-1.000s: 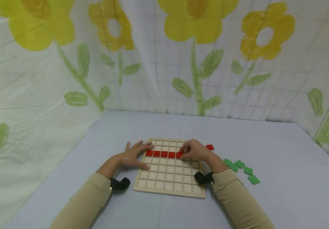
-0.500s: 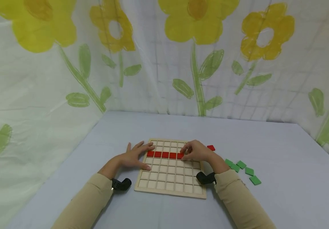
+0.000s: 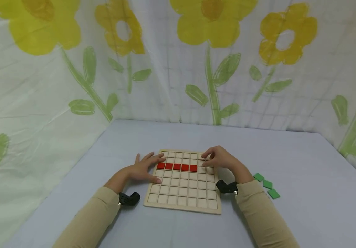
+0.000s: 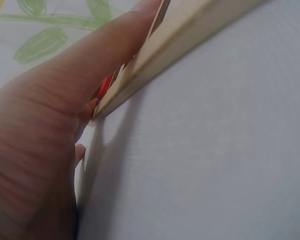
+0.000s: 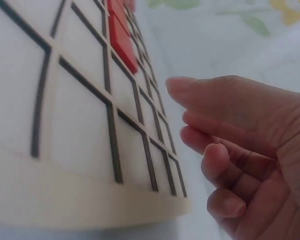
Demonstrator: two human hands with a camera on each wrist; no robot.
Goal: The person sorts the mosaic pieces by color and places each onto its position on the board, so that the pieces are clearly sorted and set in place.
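Observation:
A square wooden grid board (image 3: 182,208) lies on the table before me. Across one of its upper rows runs a line of several red square tiles (image 3: 177,166), beginning at the left side. My left hand (image 3: 140,170) rests on the board's left edge with fingers spread, thumb and forefinger reaching over the frame. Above the upper right corner is my right hand (image 3: 222,159), holding nothing. In the right wrist view its thumb and fingers (image 5: 215,100) are slightly bent, with a gap from the last red tile (image 5: 121,45).
Three green square tiles (image 3: 268,184) show on the pale table (image 3: 305,172) beside my right sleeve. Behind the table hangs a white cloth (image 3: 165,86) painted with yellow flowers. A black camera mount sits on each wrist.
My right hand has let go of the last red tile in the row and moved right and away. It now covers the loose red tile and some green tiles. The left hand stays put.

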